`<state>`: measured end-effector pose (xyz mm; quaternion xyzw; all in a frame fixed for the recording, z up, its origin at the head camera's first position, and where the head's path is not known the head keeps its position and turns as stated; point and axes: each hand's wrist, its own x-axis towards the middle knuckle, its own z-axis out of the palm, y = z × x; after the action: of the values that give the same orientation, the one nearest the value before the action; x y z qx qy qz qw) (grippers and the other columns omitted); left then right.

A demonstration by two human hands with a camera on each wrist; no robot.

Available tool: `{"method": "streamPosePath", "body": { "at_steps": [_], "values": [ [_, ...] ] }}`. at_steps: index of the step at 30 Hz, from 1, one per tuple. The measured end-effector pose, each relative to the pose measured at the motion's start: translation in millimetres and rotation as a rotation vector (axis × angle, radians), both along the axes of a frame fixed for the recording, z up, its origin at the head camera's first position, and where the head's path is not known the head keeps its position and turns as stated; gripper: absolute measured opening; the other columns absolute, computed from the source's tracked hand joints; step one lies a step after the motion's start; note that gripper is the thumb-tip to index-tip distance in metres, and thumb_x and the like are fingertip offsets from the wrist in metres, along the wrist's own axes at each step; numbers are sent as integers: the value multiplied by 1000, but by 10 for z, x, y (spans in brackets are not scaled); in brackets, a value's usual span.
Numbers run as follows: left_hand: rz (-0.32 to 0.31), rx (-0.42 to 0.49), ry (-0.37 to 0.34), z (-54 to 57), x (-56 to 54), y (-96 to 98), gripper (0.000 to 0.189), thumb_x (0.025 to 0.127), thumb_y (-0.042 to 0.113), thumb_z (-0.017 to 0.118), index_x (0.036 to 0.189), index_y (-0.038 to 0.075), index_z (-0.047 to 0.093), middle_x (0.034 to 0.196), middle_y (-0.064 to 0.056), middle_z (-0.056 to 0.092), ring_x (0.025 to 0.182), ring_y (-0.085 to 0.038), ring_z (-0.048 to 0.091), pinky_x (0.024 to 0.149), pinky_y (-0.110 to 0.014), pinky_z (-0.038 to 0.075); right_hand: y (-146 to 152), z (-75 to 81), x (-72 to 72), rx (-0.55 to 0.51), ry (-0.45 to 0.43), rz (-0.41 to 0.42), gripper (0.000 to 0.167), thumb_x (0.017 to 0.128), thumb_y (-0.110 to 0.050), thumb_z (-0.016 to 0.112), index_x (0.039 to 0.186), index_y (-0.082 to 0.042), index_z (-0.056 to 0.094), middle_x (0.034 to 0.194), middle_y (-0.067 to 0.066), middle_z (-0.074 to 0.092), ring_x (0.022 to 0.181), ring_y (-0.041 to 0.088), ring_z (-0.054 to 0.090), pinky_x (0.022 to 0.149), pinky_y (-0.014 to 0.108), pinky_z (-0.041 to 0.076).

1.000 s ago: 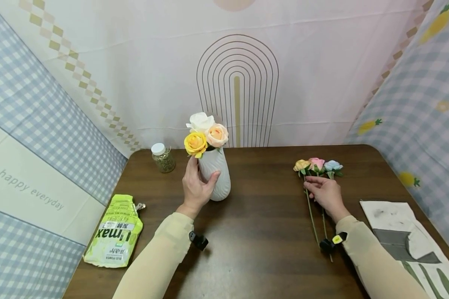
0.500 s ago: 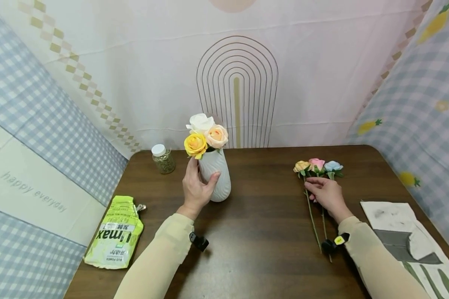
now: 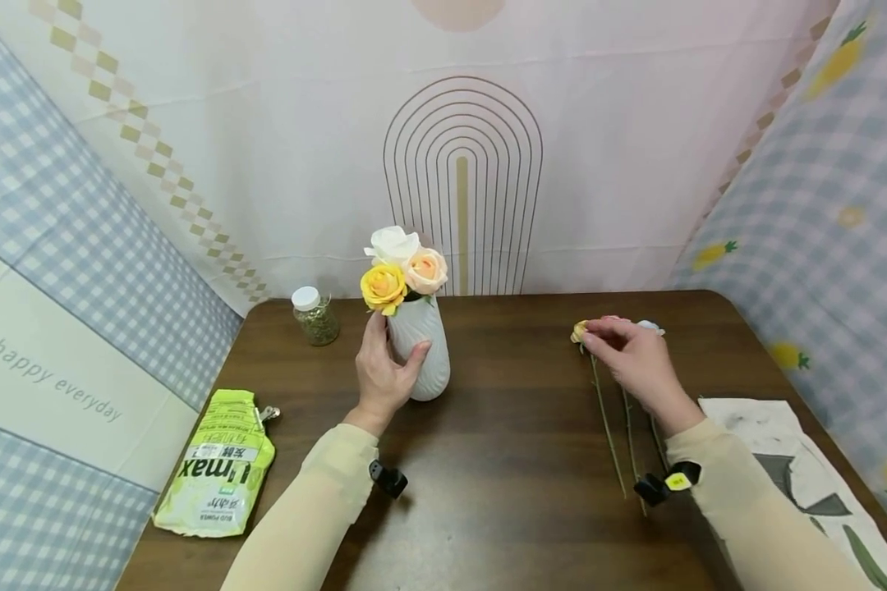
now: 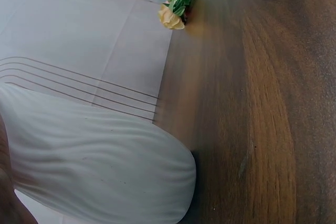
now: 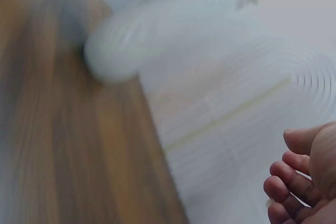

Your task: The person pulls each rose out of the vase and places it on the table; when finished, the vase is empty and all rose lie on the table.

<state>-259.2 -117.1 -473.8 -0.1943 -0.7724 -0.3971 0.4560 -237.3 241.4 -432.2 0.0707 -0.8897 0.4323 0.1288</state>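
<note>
My left hand [image 3: 386, 373] grips a white ribbed vase [image 3: 430, 353] from its left side, thumb across the front. White [image 3: 392, 245], yellow [image 3: 383, 289] and peach [image 3: 425, 271] artificial roses stand in the vase. In the left wrist view, the lower part of the vase [image 4: 121, 166] fills the lower left. My right hand [image 3: 639, 369] hovers over three stemmed flowers on the table's right side, partly hiding the pink flower [image 3: 615, 318] and blue flower [image 3: 651, 327]. The yellow flower [image 3: 578, 332] shows beside its fingertips. In the right wrist view, thumb and loosely curled fingers [image 5: 286, 174] are apart, holding nothing visible.
A white-lidded jar [image 3: 315, 320] of dried green bits stands at the back left of the brown table [image 3: 503, 509]. A green-and-white pouch [image 3: 218, 472] with a metal clip lies at the left. A printed white sheet [image 3: 754, 423] lies at the right.
My right hand has come off the flower stems and moved up over the blooms, now covering much of the pink and blue ones. The left hand stays on the vase; the head view shifts slightly.
</note>
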Motion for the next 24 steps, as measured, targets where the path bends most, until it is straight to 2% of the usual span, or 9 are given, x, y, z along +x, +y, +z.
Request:
{"method": "streamPosePath", "body": {
  "at_steps": [5,9,12,17,24],
  "values": [
    [-6,-4,-12,-3,13,-6,78,86,49,68,138,-4,44,128,-18,55,114,-27,57,92,-41,48,-507,311,87,-173,-48,155,34,90,-27,69,118,-7,68,106,9,68,87,16,58,67,19,48],
    [-15,-7,-27,-12,24,4,79,86,48,68,139,-3,42,129,-18,54,116,-27,55,95,-42,46,-889,407,63,-296,-81,231,36,89,-18,70,121,-2,65,111,14,66,94,22,59,73,20,49],
    [-16,-8,-30,-11,28,13,79,85,49,68,140,-3,42,129,-18,54,116,-27,55,95,-42,46,-1133,374,-20,-383,-73,274,38,86,-16,73,121,-2,65,110,15,66,94,23,60,76,23,50],
    [-10,-11,-26,3,23,11,79,85,50,67,140,-2,42,128,-17,55,114,-27,56,93,-43,47,-1504,462,-85,-451,-42,319,44,84,-17,76,123,-3,63,110,15,65,95,23,61,78,26,51],
    [0,-12,-14,15,7,-3,79,86,51,67,140,-1,42,128,-16,55,114,-26,56,91,-43,48,-1825,602,-157,-504,-22,318,50,81,-15,78,126,-2,59,109,16,61,91,20,58,76,26,51]
  ]
}}
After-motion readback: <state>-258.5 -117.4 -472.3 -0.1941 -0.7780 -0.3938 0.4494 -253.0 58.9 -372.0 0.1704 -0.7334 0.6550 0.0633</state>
